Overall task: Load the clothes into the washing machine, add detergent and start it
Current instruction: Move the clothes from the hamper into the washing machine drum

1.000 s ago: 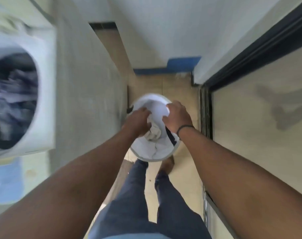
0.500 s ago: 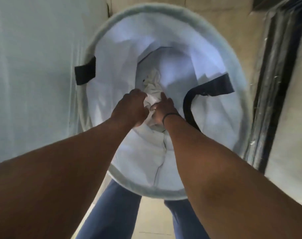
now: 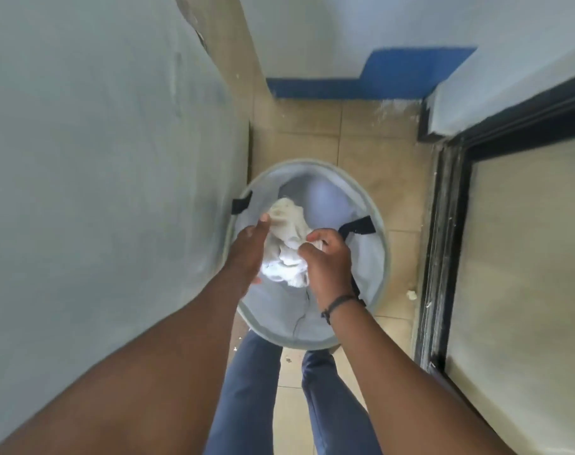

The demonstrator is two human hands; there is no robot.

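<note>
A round white fabric laundry basket [image 3: 376, 284] with black strap handles stands on the tiled floor in front of my legs. Both hands hold a bundle of white and cream clothes [image 3: 287, 234] above the basket's opening. My left hand [image 3: 250, 247] presses against the bundle's left side, thumb on the cream piece. On the bundle's right side, my right hand [image 3: 328, 257], with a dark band on its wrist, is closed on the white cloth. The washing machine's drum is out of view; only a pale grey panel [image 3: 109, 159] fills the left.
A white wall with a blue base stripe [image 3: 364, 83] closes the narrow space ahead. A black-framed glass door [image 3: 443, 224] runs along the right. Beige floor tiles [image 3: 312, 133] lie beyond the basket, with small bits of debris near the door track.
My hands have lifted the clothes bundle from the bottom of the basket to above its rim, and my head has pulled back so the basket looks smaller.
</note>
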